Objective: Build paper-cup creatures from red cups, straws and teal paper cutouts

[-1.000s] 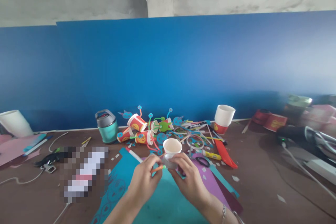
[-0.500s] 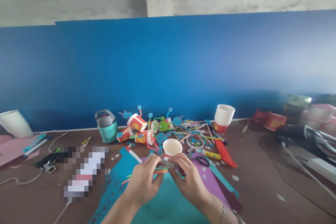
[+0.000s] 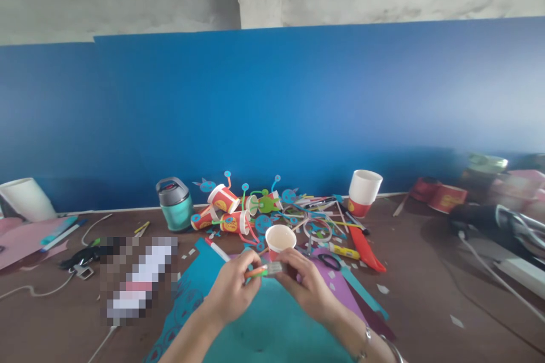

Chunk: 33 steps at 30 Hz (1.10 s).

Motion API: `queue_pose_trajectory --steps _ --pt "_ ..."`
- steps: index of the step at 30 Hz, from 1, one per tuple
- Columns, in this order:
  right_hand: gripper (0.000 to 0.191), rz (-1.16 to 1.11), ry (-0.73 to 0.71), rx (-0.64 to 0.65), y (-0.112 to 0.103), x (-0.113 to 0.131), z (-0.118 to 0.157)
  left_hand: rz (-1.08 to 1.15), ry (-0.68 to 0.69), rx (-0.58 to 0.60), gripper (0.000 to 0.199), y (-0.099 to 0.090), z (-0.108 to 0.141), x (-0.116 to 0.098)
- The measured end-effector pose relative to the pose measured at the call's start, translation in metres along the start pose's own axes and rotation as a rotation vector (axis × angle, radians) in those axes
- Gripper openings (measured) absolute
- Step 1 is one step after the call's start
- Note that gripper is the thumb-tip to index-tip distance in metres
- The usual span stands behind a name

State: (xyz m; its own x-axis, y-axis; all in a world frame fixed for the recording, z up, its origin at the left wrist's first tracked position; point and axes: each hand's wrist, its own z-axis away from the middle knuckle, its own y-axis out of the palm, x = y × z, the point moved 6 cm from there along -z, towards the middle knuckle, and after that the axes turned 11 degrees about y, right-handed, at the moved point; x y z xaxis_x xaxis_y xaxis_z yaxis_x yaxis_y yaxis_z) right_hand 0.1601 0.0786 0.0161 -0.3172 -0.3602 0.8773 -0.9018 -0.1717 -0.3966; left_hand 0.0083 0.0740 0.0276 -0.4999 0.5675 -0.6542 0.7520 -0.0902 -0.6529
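Between my hands, orange and green sticks [image 3: 256, 272] lie pinched in the fingers of my left hand [image 3: 232, 289]. Their right end meets a small clear, greyish piece [image 3: 275, 267], which the closed fingers of my right hand [image 3: 309, 283] hold. What exactly this piece is cannot be made out. Just behind the fingertips stands a paper cup [image 3: 281, 236], its white mouth facing up and its lower part hidden. Teal paper [image 3: 272, 317] lies under both hands, with purple paper [image 3: 340, 289] to the right.
Decorated red cups [image 3: 223, 199] lie behind the hands. A teal flask [image 3: 176, 207] stands left, stacked cups [image 3: 364, 190] right. Scissors [image 3: 328, 261], a yellow glue tube [image 3: 344, 251], a red pouch [image 3: 364, 247] and a marker [image 3: 218, 249] are near. Cables lie at both sides.
The sticks have turned and now point toward the clear piece, with less of them showing left of my left hand. Both hands stay close together in nearly the same place.
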Motion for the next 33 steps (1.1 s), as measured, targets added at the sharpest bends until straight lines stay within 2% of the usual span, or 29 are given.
queue_pose_trajectory --steps 3,6,10,14,18,23,27,30,33 --pt "0.025 -0.113 0.074 0.011 -0.001 -0.002 -0.002 0.135 -0.029 -0.025 0.009 -0.001 -0.001 0.002" --pt "0.032 -0.323 0.150 0.087 0.001 -0.002 -0.002 0.251 -0.050 -0.037 0.014 -0.001 -0.001 0.004" --pt "0.035 -0.543 0.223 0.152 0.003 0.002 -0.002 0.317 -0.067 -0.071 0.025 -0.006 -0.002 0.003" --pt "0.035 -0.583 0.239 0.134 0.002 0.004 -0.001 0.334 -0.082 -0.085 0.032 -0.010 -0.003 0.001" --pt "0.033 -0.604 0.215 0.136 0.004 0.003 -0.001 0.341 -0.120 -0.069 0.037 -0.005 -0.003 0.003" --pt "0.031 -0.489 0.142 0.098 0.004 -0.003 -0.001 0.410 -0.147 0.008 0.037 0.005 -0.004 0.003" --pt "0.030 -0.431 0.111 0.079 0.001 -0.001 0.000 0.436 -0.128 0.002 0.037 0.002 -0.004 0.001" --pt "0.030 -0.499 0.165 0.100 0.001 -0.001 0.000 0.419 -0.110 -0.017 0.037 -0.002 -0.005 0.003" --pt "0.032 -0.653 0.284 0.091 0.000 -0.009 0.001 0.388 -0.080 -0.098 0.037 -0.010 -0.006 0.003"
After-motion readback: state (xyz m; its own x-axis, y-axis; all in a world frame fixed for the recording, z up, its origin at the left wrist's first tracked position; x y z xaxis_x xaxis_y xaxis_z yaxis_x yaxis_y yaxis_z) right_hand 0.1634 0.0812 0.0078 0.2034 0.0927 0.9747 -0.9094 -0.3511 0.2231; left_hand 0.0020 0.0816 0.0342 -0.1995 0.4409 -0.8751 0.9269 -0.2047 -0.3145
